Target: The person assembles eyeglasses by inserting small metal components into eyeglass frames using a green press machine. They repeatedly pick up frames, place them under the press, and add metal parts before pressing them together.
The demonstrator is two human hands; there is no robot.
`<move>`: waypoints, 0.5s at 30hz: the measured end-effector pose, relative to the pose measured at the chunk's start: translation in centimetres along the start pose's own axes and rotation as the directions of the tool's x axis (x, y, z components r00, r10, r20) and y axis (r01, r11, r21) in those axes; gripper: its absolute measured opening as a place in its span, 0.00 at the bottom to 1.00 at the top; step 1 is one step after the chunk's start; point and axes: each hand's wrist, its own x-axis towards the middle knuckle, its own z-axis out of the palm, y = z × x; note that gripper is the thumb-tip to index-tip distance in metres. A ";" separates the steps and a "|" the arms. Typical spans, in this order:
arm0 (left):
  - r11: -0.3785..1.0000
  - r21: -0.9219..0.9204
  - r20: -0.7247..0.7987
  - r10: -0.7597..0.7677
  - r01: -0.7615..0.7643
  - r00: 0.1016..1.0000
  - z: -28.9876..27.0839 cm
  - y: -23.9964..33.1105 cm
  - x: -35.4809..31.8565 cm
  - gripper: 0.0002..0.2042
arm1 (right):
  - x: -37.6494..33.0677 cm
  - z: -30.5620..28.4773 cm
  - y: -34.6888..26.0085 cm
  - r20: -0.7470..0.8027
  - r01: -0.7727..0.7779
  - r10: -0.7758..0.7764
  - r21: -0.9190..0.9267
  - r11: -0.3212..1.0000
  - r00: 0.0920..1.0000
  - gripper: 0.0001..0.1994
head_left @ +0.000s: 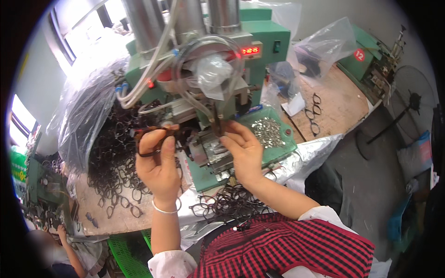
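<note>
My left hand (160,173) is closed on a dark brown eyeglass frame (143,131), at the left of the machine's work area. My fingers cover part of the frame. On the other side, my right hand (245,155) reaches in under the head of the green press-like machine (266,34). Its thumb and fingers are pinched together beside the metal fixture (215,150). Whatever lies between those fingertips is too small or hidden to make out. Close to the right hand, a green tray (288,142) holds many small shiny metal pieces (268,132).
A large heap of dark eyeglass frames (109,157) lies left of the machine, under clear plastic (88,106). More frames (227,201) sit at the table's front edge, and several (315,113) at right. A fan (412,102) stands far right. Another person's arm (72,252) shows lower left.
</note>
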 end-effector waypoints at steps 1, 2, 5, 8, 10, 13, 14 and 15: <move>1.000 -0.027 -0.007 -0.011 0.011 1.000 0.3 0.7 -0.1 0.09 | -0.4 0.4 -0.5 0.015 -0.027 0.026 0.051 0.998 1.000 0.25; 1.000 -0.024 0.005 -0.006 0.006 1.000 0.5 1.0 -0.7 0.09 | -1.3 0.4 -1.5 0.061 -0.064 0.063 0.011 0.998 0.996 0.27; 0.973 0.226 0.233 -0.007 -0.047 0.973 0.4 2.2 -2.8 0.07 | -2.5 -0.1 -3.6 0.246 0.057 -0.009 -0.187 0.981 0.969 0.34; 0.820 0.352 0.564 0.199 -0.451 0.801 1.4 0.8 -4.1 0.15 | 0.5 -3.3 -3.6 0.357 0.299 -0.110 -0.531 0.793 0.928 0.29; 0.821 0.357 0.637 0.134 -0.445 0.759 2.2 -0.1 -4.7 0.17 | 3.4 -7.2 -2.3 0.260 0.411 -0.322 -0.664 0.625 0.910 0.26; 0.825 0.323 0.686 0.133 -0.464 0.715 2.2 -0.7 -4.4 0.19 | 6.3 -15.4 -0.8 -0.046 0.229 -0.355 -0.684 0.692 0.934 0.23; 0.832 0.312 0.691 0.132 -0.459 0.710 1.9 -0.8 -4.4 0.20 | 5.6 -16.9 -0.9 -0.030 0.220 -0.339 -0.705 0.674 0.940 0.22; 0.833 0.315 0.691 0.127 -0.454 0.712 1.6 -0.9 -4.4 0.20 | 4.6 -18.0 -0.8 0.000 0.220 -0.317 -0.721 0.657 0.948 0.21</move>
